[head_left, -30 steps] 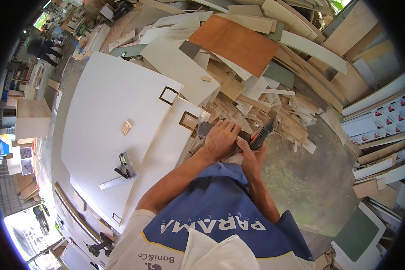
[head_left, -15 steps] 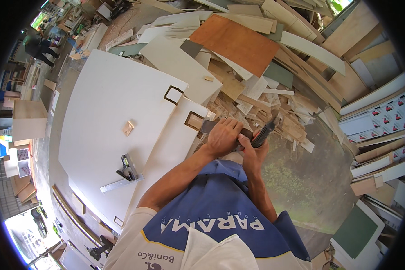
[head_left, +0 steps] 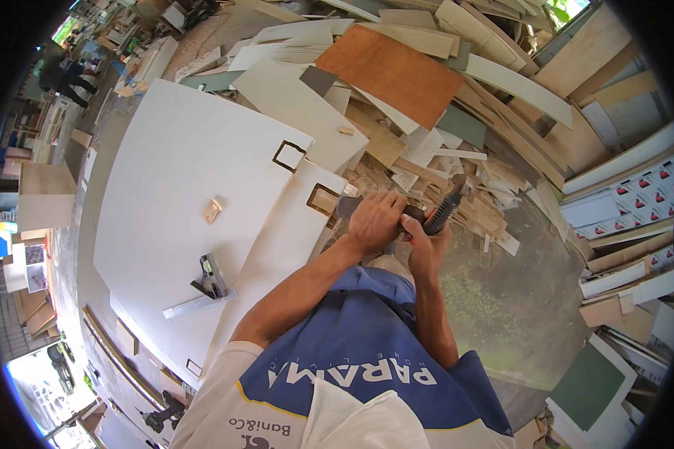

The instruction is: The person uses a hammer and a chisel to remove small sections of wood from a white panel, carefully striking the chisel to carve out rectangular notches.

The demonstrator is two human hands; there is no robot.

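Observation:
My left hand (head_left: 380,222) is closed around a dark, elongated piece whose grey end (head_left: 347,207) sticks out past the knuckles, near the edge of the white board (head_left: 180,150). My right hand (head_left: 427,243) is closed beside it on a tool with a black ribbed grip (head_left: 443,212) and a bit of orange. The far tip of this tool points up over the wood scraps. Whether both hands hold one tool or two, I cannot tell, as my fingers cover the middle. A combination square (head_left: 202,301) and a small wood piece (head_left: 213,210) lie on the board.
Two dark-edged rectangular cutouts mark the board edges, one here (head_left: 288,156). Offcuts (head_left: 427,176) and an orange-brown panel (head_left: 389,71) pile up ahead. Sheets (head_left: 629,202) lean at the right. Another person (head_left: 66,78) stands far left; a dark power drill (head_left: 165,411) sits lower left.
Both hands remain closed in nearly the same place. The ribbed tool has shifted slightly right and its tip reaches a little higher.

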